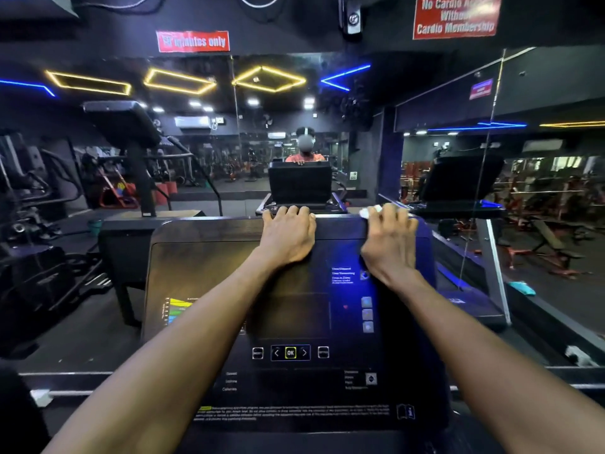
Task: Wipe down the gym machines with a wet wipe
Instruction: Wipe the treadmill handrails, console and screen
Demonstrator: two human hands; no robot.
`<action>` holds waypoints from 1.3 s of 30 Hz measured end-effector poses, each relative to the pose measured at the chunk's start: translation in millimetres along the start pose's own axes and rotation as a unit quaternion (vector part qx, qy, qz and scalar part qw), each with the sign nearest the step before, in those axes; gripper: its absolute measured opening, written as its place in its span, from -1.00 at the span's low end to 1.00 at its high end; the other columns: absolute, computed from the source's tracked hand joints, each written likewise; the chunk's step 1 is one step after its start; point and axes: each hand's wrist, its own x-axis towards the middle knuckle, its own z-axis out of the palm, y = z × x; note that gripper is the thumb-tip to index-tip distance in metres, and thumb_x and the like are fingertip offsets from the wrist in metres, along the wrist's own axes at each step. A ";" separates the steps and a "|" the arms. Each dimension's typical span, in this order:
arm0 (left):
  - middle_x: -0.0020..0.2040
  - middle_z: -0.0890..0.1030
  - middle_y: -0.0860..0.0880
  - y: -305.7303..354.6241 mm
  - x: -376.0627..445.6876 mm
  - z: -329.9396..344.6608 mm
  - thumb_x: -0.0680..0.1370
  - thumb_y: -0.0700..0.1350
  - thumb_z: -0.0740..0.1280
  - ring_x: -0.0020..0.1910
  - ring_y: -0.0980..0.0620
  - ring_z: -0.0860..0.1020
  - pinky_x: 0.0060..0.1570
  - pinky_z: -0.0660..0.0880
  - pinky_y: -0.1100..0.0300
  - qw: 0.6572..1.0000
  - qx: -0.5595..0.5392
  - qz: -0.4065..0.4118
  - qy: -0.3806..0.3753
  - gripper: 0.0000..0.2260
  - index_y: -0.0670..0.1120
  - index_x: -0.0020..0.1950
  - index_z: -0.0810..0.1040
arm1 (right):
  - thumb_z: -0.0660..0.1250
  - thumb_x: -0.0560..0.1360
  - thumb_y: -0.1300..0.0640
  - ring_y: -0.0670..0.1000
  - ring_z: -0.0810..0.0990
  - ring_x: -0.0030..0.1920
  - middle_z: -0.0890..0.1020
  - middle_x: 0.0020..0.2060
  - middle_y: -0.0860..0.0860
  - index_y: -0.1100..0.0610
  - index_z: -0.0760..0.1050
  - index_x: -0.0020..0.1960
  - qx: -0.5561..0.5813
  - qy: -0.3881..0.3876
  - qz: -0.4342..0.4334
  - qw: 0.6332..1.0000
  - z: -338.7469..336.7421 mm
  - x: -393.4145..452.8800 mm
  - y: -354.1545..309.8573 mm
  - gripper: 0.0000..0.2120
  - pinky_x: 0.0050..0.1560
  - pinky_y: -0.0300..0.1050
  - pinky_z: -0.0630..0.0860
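Note:
A dark treadmill console [203, 273] fills the middle of the head view, its screen off and an OK button [290, 352] lit low down. My left hand [289, 235] grips the console's top edge near the middle, fingers curled over the rim. My right hand [389, 240] lies at the top right of the console, fingers curled over the rim with a white wet wipe [369, 212] under them. Only a small corner of the wipe shows past my fingers.
A mirror wall [294, 126] stands right behind the console and reflects the gym and me. Another machine with a black stand [131, 152] is to the left. A metal rail [497, 270] and floor run along the right, with a teal cloth [522, 287] lying there.

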 end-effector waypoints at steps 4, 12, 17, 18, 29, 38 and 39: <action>0.16 0.57 -0.13 43.5 9.2 8.8 0.66 0.04 0.01 0.19 -0.18 0.48 0.22 0.29 -0.21 1.000 0.001 0.027 0.000 -0.70 -0.09 0.08 0.45 | 0.23 0.43 0.20 0.21 0.44 -0.08 0.51 -0.02 0.15 0.20 0.50 0.22 -0.019 -0.020 -0.100 0.995 -4.7 0.4 -5.1 -0.64 -0.16 0.09 0.32; 0.18 0.55 -0.13 76.5 21.4 17.6 0.67 0.04 -0.01 0.19 -0.18 0.47 0.20 0.28 -0.22 0.999 -0.013 0.053 0.001 -0.67 -0.12 0.12 0.46 | 0.14 0.41 0.26 0.21 0.40 -0.10 0.47 -0.07 0.18 0.22 0.49 0.07 -0.039 -0.025 -0.012 0.999 -6.8 0.6 61.5 -0.73 -0.17 0.09 0.29; 0.26 0.49 -0.14 119.9 30.1 22.7 0.66 0.08 0.02 0.26 -0.20 0.43 0.21 0.28 -0.25 0.995 0.002 0.090 -0.037 -0.65 -0.13 0.22 0.42 | 0.14 0.46 0.25 0.23 0.42 -0.08 0.48 -0.05 0.20 0.20 0.51 0.08 0.004 -0.017 0.089 0.996 -4.8 -7.3 75.4 -0.74 -0.13 0.11 0.32; 0.27 0.48 -0.14 125.1 30.3 25.2 0.66 0.09 0.01 0.26 -0.21 0.42 0.19 0.28 -0.27 0.995 0.010 0.091 -0.038 -0.64 -0.13 0.24 0.41 | 0.14 0.48 0.25 0.23 0.41 -0.07 0.49 -0.05 0.20 0.20 0.51 0.09 0.020 -0.021 0.117 0.993 -3.8 -14.6 79.0 -0.75 -0.12 0.11 0.31; 0.27 0.44 -0.10 134.8 27.3 35.2 0.67 0.12 -0.05 0.22 -0.20 0.38 0.14 0.28 -0.25 0.995 0.051 0.085 0.004 -0.59 -0.12 0.26 0.39 | -0.03 0.68 -0.13 0.28 0.51 0.21 0.59 0.20 0.23 0.18 0.44 0.25 0.300 -0.094 0.309 0.898 4.4 -14.0 69.0 -0.54 0.19 0.15 0.38; 0.27 0.43 -0.10 136.9 25.2 41.0 0.67 0.12 -0.05 0.23 -0.22 0.39 0.18 0.27 -0.28 0.994 0.071 0.077 0.025 -0.59 -0.13 0.27 0.38 | -0.16 0.62 -0.32 0.27 0.31 0.43 0.45 0.42 0.14 0.13 0.31 0.43 0.304 -0.179 0.350 0.868 -8.9 -5.6 66.5 -0.34 0.37 0.24 0.13; 0.27 0.44 -0.10 136.7 25.6 41.4 0.66 0.13 -0.05 0.22 -0.21 0.39 0.17 0.27 -0.28 0.994 0.073 0.077 0.027 -0.58 -0.13 0.27 0.38 | -0.16 0.62 -0.32 0.27 0.33 0.42 0.46 0.41 0.15 0.13 0.31 0.41 0.299 -0.178 0.352 0.869 -7.5 -10.7 65.6 -0.35 0.36 0.25 0.14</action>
